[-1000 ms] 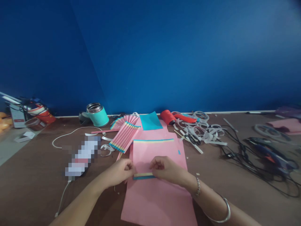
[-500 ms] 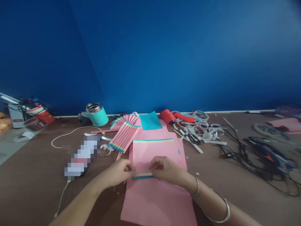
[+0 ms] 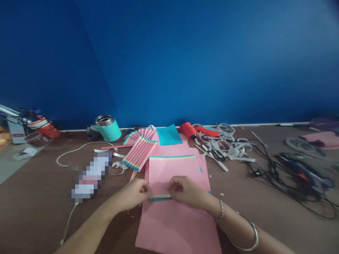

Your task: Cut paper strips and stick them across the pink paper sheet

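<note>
A pink paper sheet (image 3: 169, 173) lies in front of me, with blue and cream strips along its far and near edges. My left hand (image 3: 138, 194) pinches the left end of its near edge, thumb against bent fingers. On the right part of that edge rests my right hand (image 3: 186, 192), its fingers curled in and closed on the paper, hiding part of the strip. Underneath is a larger pink sheet (image 3: 177, 229). A pleated pink paper piece (image 3: 140, 153) with blue and cream ends lies beyond my left hand, partly over a pleated fan (image 3: 136, 137).
Behind the sheets sit a blue paper (image 3: 169, 135) and a red thread spool (image 3: 188, 130). White strips (image 3: 235, 150), black cables (image 3: 272, 169) and a dark glue gun (image 3: 304, 173) lie right. Left are a turquoise mug (image 3: 109, 130) and a blurred phone (image 3: 91, 178) with a white cable.
The view has shifted very slightly. Both hands stay at the near edge of the pink sheet, with no clear movement.
</note>
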A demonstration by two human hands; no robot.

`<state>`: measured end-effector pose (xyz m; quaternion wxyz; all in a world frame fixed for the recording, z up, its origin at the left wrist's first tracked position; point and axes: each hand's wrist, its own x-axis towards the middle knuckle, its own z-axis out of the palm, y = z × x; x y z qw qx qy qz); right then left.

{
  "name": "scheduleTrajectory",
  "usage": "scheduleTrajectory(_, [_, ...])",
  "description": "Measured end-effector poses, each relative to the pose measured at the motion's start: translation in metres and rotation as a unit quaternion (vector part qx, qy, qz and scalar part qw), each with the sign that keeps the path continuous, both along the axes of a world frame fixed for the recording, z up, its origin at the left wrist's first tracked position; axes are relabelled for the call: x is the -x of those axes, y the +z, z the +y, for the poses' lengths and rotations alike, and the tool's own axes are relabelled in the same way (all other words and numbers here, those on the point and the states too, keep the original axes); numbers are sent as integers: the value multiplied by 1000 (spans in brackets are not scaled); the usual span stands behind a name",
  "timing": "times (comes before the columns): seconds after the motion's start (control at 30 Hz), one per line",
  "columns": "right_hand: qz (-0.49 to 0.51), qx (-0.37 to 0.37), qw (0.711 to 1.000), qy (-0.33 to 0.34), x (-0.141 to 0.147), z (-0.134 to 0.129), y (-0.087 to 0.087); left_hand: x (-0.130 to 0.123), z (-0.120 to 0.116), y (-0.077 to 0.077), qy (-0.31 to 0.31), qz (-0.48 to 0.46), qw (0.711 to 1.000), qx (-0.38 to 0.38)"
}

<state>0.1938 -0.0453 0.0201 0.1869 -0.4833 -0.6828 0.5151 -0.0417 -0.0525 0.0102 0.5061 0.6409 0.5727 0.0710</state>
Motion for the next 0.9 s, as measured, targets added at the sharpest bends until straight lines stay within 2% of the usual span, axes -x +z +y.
scheduleTrajectory(0.13, [-13,-19,1000,0,0,-1,2,0,-1,0,1,15,1000,-11])
scheduleTrajectory(0.33, [-40,-45,998,0,1,-3,4,-5,-3,8,1,42,998,-40])
scheduleTrajectory(0.9, [-70,-101,992,-9,0,-6,-6,-17,-8,26,-3,122,988,-95])
